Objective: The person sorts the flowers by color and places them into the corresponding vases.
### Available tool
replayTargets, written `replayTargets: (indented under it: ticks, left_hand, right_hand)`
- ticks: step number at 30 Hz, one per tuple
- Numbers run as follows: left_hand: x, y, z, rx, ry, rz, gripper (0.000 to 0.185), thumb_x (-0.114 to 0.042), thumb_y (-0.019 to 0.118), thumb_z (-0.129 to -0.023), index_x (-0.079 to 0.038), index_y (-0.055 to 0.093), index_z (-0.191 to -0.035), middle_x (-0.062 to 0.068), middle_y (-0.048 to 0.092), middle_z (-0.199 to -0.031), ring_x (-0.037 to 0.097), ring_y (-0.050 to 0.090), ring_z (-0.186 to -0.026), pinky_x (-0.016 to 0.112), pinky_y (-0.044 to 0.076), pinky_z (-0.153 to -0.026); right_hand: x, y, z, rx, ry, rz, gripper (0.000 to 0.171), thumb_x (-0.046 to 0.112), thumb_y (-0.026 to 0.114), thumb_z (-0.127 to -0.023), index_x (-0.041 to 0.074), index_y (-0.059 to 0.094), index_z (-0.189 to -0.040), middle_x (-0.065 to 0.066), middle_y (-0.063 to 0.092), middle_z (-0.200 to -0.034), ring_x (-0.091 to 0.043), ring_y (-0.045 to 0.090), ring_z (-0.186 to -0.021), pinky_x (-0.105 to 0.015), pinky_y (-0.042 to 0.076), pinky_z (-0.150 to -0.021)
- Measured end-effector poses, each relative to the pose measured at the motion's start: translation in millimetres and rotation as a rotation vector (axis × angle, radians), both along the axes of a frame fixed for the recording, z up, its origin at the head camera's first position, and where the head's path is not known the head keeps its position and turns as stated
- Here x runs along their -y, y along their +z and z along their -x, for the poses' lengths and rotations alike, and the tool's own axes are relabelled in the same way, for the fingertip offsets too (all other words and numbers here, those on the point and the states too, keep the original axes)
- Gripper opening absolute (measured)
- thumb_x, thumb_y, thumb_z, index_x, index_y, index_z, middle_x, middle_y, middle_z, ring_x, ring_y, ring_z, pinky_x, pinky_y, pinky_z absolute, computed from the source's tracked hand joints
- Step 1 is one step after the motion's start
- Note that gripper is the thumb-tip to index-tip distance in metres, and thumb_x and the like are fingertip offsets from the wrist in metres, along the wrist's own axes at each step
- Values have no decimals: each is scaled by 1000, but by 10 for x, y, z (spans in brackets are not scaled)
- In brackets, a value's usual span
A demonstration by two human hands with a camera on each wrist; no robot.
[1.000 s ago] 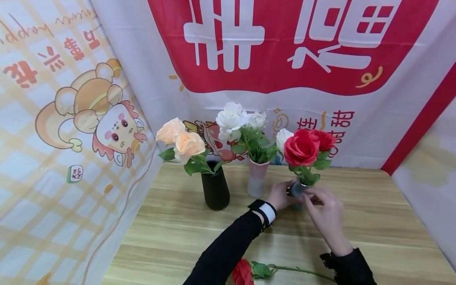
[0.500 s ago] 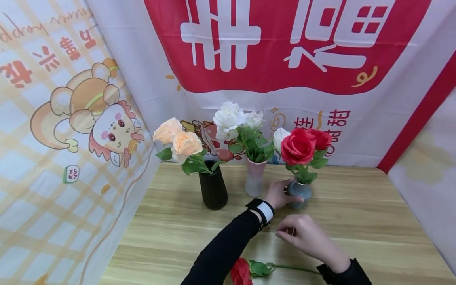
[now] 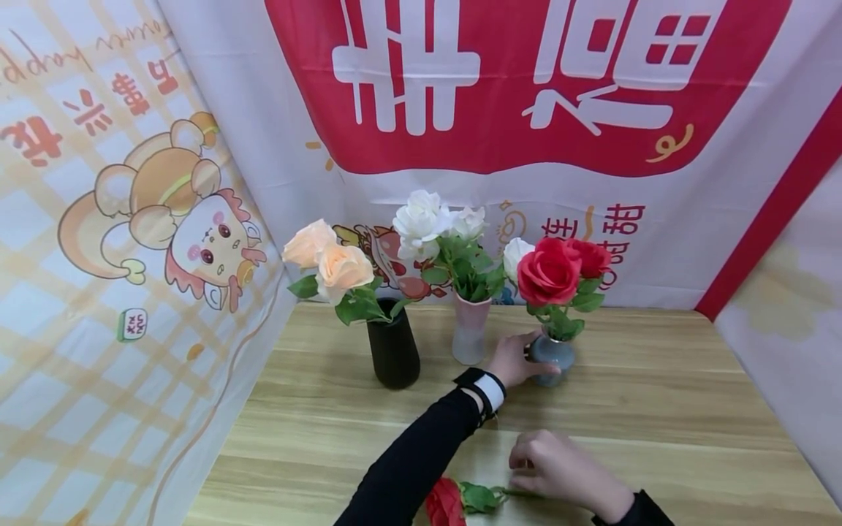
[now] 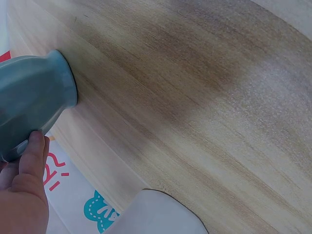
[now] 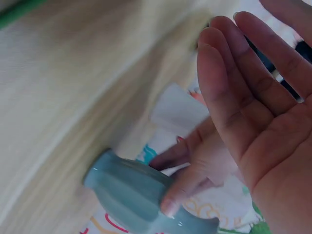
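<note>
A small grey-blue vase point(image 3: 555, 356) point(image 4: 29, 107) point(image 5: 131, 190) with red roses point(image 3: 549, 272) stands at the back middle of the wooden table point(image 3: 658, 409). My left hand point(image 3: 516, 361) point(image 4: 27, 170) point(image 5: 190, 165) grips its body from the left, thumb and fingers curled round it. My right hand point(image 3: 559, 467) point(image 5: 243, 97) is near the table's front edge, palm down and fingers straight, over the green stem of a loose red rose point(image 3: 447, 504) lying flat. Whether it touches the stem is hidden under the hand.
A black vase point(image 3: 393, 351) with peach roses and a pale pink vase point(image 3: 470, 337) with white roses stand left of the grey-blue one. Printed cloth banners point(image 3: 500, 95) wall in the table at the back, left and right.
My right hand left the grey-blue vase and came back toward me, down to the lying rose's stem. The left hand kept its hold on the vase.
</note>
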State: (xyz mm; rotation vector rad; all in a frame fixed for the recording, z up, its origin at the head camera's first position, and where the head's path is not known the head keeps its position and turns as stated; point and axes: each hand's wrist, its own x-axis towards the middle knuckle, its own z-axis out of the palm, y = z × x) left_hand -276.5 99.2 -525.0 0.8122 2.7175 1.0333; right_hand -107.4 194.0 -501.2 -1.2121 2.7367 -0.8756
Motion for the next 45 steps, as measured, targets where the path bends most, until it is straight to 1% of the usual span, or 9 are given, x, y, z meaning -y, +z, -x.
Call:
replayTargets:
  ticks: [6,9,14,19,23,29,32,40,45]
  left_hand:
    - [-5,-44,5,-21,-5,-19,80,-60,77,-75,-20,56,-141,-4,65,-125,12,59,-114,22,43,-94]
    - [-11,-55,9,-30,-4,-15,80,-60,77,-75,-21,56,-141,-5,65,-124,11,59,-113,22,44,-94]
    - [-24,-72,19,-29,-5,-7,79,-61,77,-75,-23,56,-141,-6,65,-124,7,58,-113,21,43,-94]
    - [-27,-75,20,-15,-1,-11,80,-61,77,-75,-24,55,-142,-7,65,-124,7,58,-113,22,43,-95]
    - [-20,-43,2,12,3,-17,80,-59,78,-75,-23,54,-143,-6,64,-126,7,57,-115,23,43,-96]
    - [-14,-41,8,10,-5,-21,80,-58,77,-76,-23,53,-143,-6,63,-127,7,57,-116,23,43,-96]
    - [-10,-47,19,1,-8,-18,80,-59,77,-76,-23,53,-144,-6,64,-126,7,57,-115,23,43,-95]
    - [-7,-89,48,-36,-24,-26,77,-60,77,-75,-24,57,-140,-8,65,-122,6,58,-111,21,43,-93]
    - [-2,-98,55,-41,-31,-30,75,-62,76,-76,-24,58,-138,-7,66,-120,7,59,-110,21,44,-92]
  right_hand:
    - [-19,-155,-44,75,20,-134,18,28,84,-75,22,67,-78,18,52,-76,3,44,-64,-20,40,-53]
    - [-3,-210,-69,66,30,-160,21,26,84,-73,24,64,-75,17,47,-74,1,40,-60,-20,36,-51]
    - [26,-316,-98,84,23,-197,17,20,83,-72,25,67,-76,18,46,-74,1,40,-61,-20,36,-52]
    - [56,-419,-100,96,14,-208,17,15,82,-75,24,68,-76,18,47,-74,2,42,-62,-20,39,-54]
    - [75,-450,-97,81,10,-197,24,7,78,-78,25,65,-71,19,46,-71,3,42,-61,-19,39,-53]
    - [77,-415,-125,93,-7,-209,28,-2,72,-74,23,61,-67,18,41,-67,0,38,-56,-19,36,-50]
    - [64,-391,-136,33,-18,-220,28,-4,69,-70,22,61,-67,18,41,-67,0,37,-55,-19,35,-48]
    - [4,-278,-141,-219,-76,-205,30,-4,66,-63,22,50,-62,15,35,-65,1,33,-53,-19,29,-44]
    - [-97,-172,-164,-261,-112,-165,29,3,72,-66,23,51,-63,16,35,-68,1,33,-56,-20,30,-46]
